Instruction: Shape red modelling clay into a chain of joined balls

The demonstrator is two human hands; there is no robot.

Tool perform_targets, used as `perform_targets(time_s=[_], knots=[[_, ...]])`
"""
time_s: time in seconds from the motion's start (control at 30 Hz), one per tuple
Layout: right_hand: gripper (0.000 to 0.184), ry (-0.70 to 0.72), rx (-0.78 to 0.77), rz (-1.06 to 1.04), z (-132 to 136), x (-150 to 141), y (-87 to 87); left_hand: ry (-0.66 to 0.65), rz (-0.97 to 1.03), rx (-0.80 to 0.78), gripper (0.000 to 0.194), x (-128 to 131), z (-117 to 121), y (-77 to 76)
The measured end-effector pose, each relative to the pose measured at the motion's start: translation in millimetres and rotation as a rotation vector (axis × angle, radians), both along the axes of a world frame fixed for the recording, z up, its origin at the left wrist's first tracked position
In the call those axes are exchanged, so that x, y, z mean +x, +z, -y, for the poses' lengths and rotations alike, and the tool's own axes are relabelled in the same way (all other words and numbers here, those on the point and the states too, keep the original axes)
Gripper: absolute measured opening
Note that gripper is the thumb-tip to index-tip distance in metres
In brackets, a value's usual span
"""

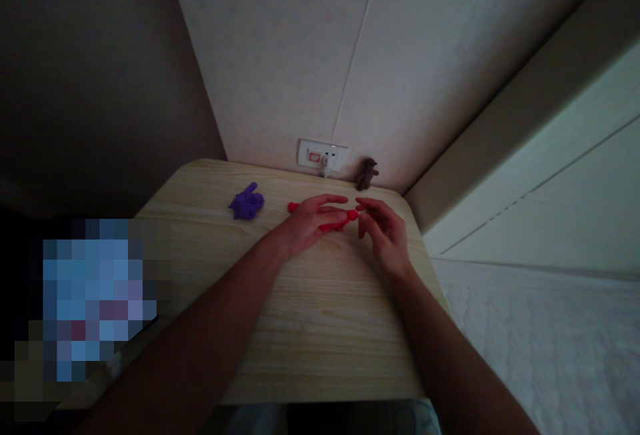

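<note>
A red clay roll lies across the far half of a light wooden table. My left hand rests flat on top of it, fingers stretched out, hiding its middle. One red end sticks out to the left. My right hand is at the roll's right end, fingers curled and touching the red tip. A purple clay lump sits to the left of my left hand, apart from it.
A small brown clay figure stands at the table's back edge against the wall. A white wall socket with a plug is just behind the table. A white quilted bed lies to the right. A blurred patch covers the lower left.
</note>
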State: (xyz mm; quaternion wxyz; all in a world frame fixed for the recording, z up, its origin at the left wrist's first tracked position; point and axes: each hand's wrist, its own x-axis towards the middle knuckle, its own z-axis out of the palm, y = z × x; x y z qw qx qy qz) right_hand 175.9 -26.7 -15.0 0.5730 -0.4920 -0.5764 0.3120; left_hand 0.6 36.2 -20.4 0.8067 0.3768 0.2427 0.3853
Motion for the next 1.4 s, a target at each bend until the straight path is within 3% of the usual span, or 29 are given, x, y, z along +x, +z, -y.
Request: perform_targets(time_s=[0.5, 1.4], knots=[[0.032, 0.001, -0.067, -0.050, -3.8, -4.1, 2.5, 0.072, -0.031, 0.052, 0.060, 0.3, 0.4, -0.3], [0.033, 0.024, -0.122, -0.052, -3.8, -0.4, 2.3, 0.045, -0.043, 0.050, 0.060, -1.3, -0.7, -0.9]])
